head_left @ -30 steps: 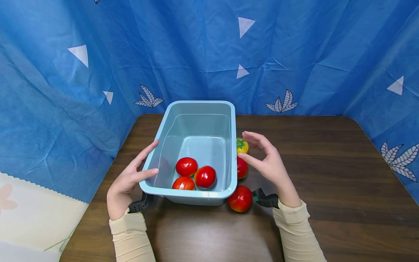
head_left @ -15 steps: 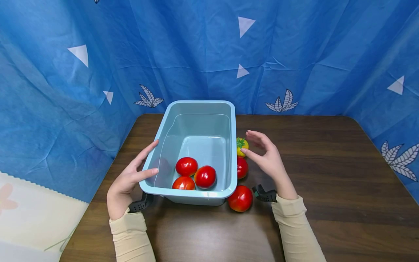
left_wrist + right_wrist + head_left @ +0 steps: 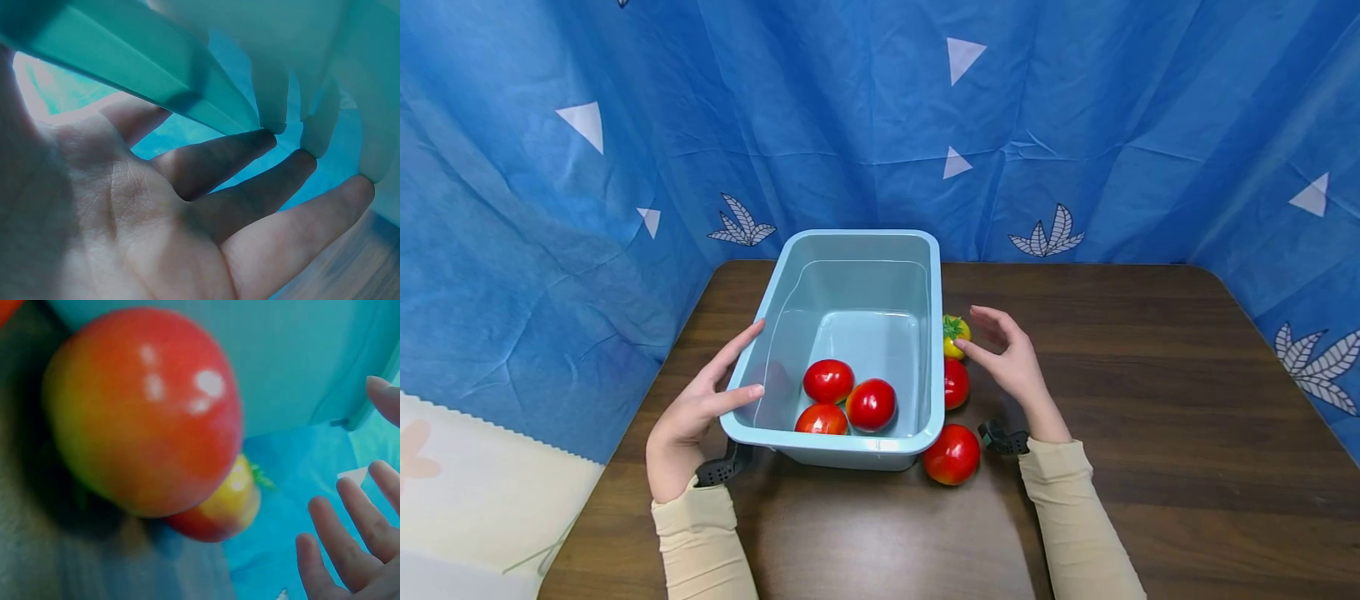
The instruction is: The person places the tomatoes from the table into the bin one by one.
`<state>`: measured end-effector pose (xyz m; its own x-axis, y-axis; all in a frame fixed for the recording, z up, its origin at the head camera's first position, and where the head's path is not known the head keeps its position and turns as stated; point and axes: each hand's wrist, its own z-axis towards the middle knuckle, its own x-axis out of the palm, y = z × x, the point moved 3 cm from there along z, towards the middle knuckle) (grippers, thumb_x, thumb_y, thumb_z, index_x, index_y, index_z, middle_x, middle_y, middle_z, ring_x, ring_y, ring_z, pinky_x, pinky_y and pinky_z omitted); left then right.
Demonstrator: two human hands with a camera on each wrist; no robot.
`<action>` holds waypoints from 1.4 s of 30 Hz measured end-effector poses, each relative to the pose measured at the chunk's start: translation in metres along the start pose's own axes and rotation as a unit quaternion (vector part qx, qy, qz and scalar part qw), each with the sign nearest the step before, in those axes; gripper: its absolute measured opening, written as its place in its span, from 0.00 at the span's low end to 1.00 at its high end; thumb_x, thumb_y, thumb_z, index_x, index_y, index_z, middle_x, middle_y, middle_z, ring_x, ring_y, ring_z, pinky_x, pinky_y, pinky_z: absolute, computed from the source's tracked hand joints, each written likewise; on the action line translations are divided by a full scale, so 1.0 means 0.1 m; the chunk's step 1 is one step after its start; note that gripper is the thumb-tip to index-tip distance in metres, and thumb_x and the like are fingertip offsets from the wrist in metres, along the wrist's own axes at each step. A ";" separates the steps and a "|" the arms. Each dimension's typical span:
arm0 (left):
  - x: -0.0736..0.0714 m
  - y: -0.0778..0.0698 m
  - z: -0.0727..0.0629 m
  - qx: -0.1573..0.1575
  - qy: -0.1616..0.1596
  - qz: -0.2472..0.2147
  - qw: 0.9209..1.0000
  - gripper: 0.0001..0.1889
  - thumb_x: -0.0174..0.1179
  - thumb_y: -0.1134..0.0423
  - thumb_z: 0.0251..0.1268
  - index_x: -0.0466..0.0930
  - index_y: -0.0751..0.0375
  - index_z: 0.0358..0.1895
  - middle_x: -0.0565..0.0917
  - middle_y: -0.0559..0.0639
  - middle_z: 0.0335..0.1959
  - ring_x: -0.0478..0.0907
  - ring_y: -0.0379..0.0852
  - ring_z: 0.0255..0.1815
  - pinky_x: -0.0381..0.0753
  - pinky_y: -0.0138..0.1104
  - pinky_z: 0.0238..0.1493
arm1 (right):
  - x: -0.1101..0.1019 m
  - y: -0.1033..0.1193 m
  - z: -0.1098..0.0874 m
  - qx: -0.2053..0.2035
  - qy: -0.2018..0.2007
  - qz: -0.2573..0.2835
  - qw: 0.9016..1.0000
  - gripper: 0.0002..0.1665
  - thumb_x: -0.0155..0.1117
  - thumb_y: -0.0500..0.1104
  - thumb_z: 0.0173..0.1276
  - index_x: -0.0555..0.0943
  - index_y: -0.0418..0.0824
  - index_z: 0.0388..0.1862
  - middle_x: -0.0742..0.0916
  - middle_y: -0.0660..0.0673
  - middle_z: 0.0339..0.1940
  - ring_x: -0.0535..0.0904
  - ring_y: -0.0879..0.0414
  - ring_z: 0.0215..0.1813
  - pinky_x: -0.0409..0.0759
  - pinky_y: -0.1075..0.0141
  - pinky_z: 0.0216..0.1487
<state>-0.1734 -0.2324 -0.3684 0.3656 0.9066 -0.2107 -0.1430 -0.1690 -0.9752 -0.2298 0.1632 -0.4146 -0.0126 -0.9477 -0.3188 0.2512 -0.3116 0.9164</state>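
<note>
A light blue plastic bin [image 3: 839, 443] holds three glossy red fruits [image 3: 870, 405] in its near end. My left hand [image 3: 700, 400] is at the bin's left side, thumb and forefinger over the rim. In the left wrist view its other fingers [image 3: 262, 206] reach out fairly straight, tips against the outer wall below the rim. My right hand [image 3: 1011, 358] holds nothing, its fingers apart, right beside a yellow fruit [image 3: 955, 337] with green leaves. A red fruit [image 3: 956, 384] and a nearer red fruit [image 3: 951, 455], blushed yellow in the right wrist view, lie along the bin's right side.
The bin stands on a dark wooden table [image 3: 1150, 400], towards its left. A blue patterned curtain [image 3: 865, 108] hangs behind and at both sides. Pale floral cloth [image 3: 475, 500] lies beyond the table's left edge. Both wrists carry black cameras [image 3: 1003, 439].
My right hand has drawn back slightly to the right from the bin's rim, uncovering more of the yellow fruit. The left hand, bin and fruits have stayed in place.
</note>
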 end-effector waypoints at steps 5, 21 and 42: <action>0.00 0.00 0.00 0.002 0.002 0.002 1.000 0.39 0.54 0.70 0.59 0.51 0.46 0.74 0.55 0.59 0.68 0.58 0.57 0.61 0.77 0.43 0.48 | 0.04 -0.35 0.07 -0.002 -0.006 -0.010 1.000 0.38 0.69 0.53 0.59 0.69 0.43 0.65 0.74 0.45 0.64 0.68 0.47 0.64 0.66 0.49 0.63; 0.00 -0.01 0.00 0.004 0.002 0.002 1.000 0.39 0.53 0.71 0.60 0.50 0.46 0.74 0.55 0.58 0.67 0.58 0.58 0.61 0.77 0.41 0.47 | 0.14 -0.47 0.10 0.065 0.011 -0.011 0.998 0.38 0.69 0.49 0.59 0.67 0.43 0.66 0.70 0.41 0.65 0.65 0.44 0.65 0.64 0.48 0.63; 0.00 0.00 0.00 0.002 -0.003 0.006 1.000 0.40 0.54 0.70 0.59 0.50 0.46 0.74 0.54 0.58 0.68 0.56 0.58 0.61 0.77 0.42 0.47 | 0.23 -0.58 0.16 0.058 0.035 -0.013 0.998 0.38 0.68 0.46 0.61 0.65 0.42 0.68 0.70 0.39 0.65 0.66 0.42 0.63 0.66 0.49 0.62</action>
<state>-0.1734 -0.2321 -0.3680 0.3582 0.9068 -0.2221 -0.1504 -0.1787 -0.9723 -0.2599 0.1586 -0.4707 0.0513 -0.9332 -0.3556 0.1389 -0.3460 0.9279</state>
